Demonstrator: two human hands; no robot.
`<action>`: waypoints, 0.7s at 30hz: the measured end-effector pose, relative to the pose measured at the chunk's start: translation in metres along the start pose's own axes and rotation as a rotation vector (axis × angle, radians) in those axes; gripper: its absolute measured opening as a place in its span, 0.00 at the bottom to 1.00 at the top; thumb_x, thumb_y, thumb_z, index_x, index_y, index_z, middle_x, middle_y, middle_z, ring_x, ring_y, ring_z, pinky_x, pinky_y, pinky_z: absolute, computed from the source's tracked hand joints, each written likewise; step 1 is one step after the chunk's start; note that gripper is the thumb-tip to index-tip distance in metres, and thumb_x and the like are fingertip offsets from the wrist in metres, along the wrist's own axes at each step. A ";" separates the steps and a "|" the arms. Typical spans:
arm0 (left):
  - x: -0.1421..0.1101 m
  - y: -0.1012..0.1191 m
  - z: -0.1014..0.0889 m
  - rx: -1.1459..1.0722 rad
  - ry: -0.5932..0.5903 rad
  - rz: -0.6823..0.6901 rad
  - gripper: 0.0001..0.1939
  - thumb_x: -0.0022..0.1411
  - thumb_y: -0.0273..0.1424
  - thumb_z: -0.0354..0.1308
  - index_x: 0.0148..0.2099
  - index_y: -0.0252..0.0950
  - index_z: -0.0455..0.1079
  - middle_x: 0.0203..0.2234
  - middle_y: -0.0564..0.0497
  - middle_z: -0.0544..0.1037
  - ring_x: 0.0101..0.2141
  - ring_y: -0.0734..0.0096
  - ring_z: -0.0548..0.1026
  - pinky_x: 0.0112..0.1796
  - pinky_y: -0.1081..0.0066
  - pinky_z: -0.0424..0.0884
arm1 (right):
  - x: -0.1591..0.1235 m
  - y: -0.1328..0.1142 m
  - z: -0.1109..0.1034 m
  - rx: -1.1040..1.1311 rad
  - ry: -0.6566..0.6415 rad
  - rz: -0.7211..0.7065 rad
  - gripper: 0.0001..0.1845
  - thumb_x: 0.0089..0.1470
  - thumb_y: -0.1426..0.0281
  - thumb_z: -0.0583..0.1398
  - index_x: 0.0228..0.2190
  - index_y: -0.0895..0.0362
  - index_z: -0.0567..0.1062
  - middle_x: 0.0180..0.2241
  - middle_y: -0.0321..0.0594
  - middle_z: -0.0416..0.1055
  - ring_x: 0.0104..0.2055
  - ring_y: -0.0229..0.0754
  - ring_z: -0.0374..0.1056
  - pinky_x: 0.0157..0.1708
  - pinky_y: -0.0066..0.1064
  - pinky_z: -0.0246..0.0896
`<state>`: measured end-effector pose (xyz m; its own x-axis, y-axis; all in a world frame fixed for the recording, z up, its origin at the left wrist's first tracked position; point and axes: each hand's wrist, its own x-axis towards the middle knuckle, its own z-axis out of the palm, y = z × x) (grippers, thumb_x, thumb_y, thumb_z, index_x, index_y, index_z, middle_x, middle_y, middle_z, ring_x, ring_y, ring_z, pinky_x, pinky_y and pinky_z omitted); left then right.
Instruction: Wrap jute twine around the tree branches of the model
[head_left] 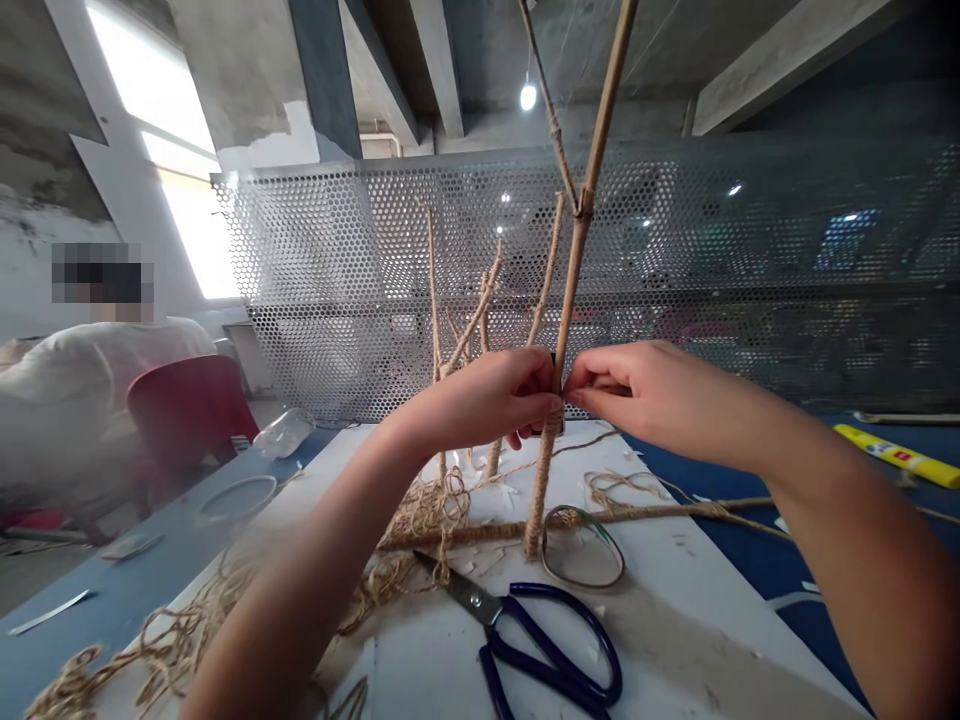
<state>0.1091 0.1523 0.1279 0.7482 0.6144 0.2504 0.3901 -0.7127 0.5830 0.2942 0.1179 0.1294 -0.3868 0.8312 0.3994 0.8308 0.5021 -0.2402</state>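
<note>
A bamboo stick (576, 260) with a forked side twig stands upright before me, leaning slightly right at the top. Twine (538, 490) is wound closely around its lower part, up to about where my fingers are. My left hand (529, 390) is closed on the stick from the left, thumb against the top of the winding. From the right, my right hand (626, 385) pinches what looks like a strand of twine close against the stick; its fingertips mostly hide it. Below lie scissors (536, 640) with dark blue handles, blades apart, and a ring-shaped loop (583, 547).
Twine-wrapped sticks (433, 300) stand behind my left hand. A wrapped branch (622, 514) lies across the white board (675, 620). Loose twine (172, 640) piles at left. A yellow tube (896, 455) lies right. Beyond are a perforated metal screen (337, 270) and a seated person (112, 370).
</note>
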 end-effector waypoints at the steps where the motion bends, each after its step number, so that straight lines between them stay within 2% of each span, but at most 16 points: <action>1: 0.000 0.000 0.000 0.017 0.010 0.005 0.04 0.60 0.29 0.48 0.33 0.36 0.58 0.24 0.54 0.70 0.23 0.76 0.72 0.23 0.75 0.71 | -0.001 0.000 0.000 -0.013 0.000 -0.007 0.12 0.53 0.65 0.52 0.23 0.55 0.70 0.19 0.31 0.65 0.20 0.32 0.54 0.18 0.27 0.44; 7: 0.000 0.000 -0.001 -0.021 -0.009 0.009 0.03 0.59 0.29 0.48 0.33 0.36 0.58 0.25 0.54 0.69 0.25 0.76 0.73 0.24 0.76 0.71 | -0.002 -0.002 0.000 -0.043 -0.018 -0.047 0.11 0.53 0.68 0.52 0.23 0.54 0.71 0.18 0.30 0.66 0.20 0.32 0.55 0.18 0.26 0.44; 12: -0.004 0.002 -0.008 0.023 -0.031 -0.020 0.04 0.59 0.30 0.49 0.32 0.36 0.58 0.23 0.54 0.69 0.24 0.75 0.73 0.23 0.75 0.70 | 0.000 -0.006 0.005 0.010 -0.098 -0.088 0.12 0.53 0.70 0.51 0.25 0.53 0.73 0.22 0.31 0.71 0.22 0.33 0.61 0.20 0.26 0.48; 16: -0.005 0.002 -0.009 0.043 -0.030 -0.026 0.04 0.60 0.30 0.48 0.32 0.36 0.59 0.23 0.54 0.70 0.24 0.74 0.73 0.23 0.75 0.70 | 0.000 -0.007 0.004 0.005 -0.108 -0.085 0.14 0.55 0.66 0.50 0.26 0.53 0.74 0.22 0.32 0.71 0.21 0.32 0.60 0.19 0.26 0.47; 21: -0.003 0.003 -0.006 0.082 0.013 -0.006 0.05 0.59 0.31 0.49 0.32 0.36 0.59 0.22 0.55 0.68 0.23 0.76 0.70 0.21 0.76 0.66 | -0.004 -0.004 0.002 0.041 -0.044 -0.043 0.12 0.55 0.61 0.51 0.32 0.53 0.71 0.26 0.35 0.70 0.22 0.34 0.61 0.17 0.25 0.48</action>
<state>0.1051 0.1504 0.1331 0.7393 0.6223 0.2574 0.4375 -0.7344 0.5189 0.2915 0.1133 0.1267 -0.4396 0.8178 0.3715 0.7964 0.5461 -0.2598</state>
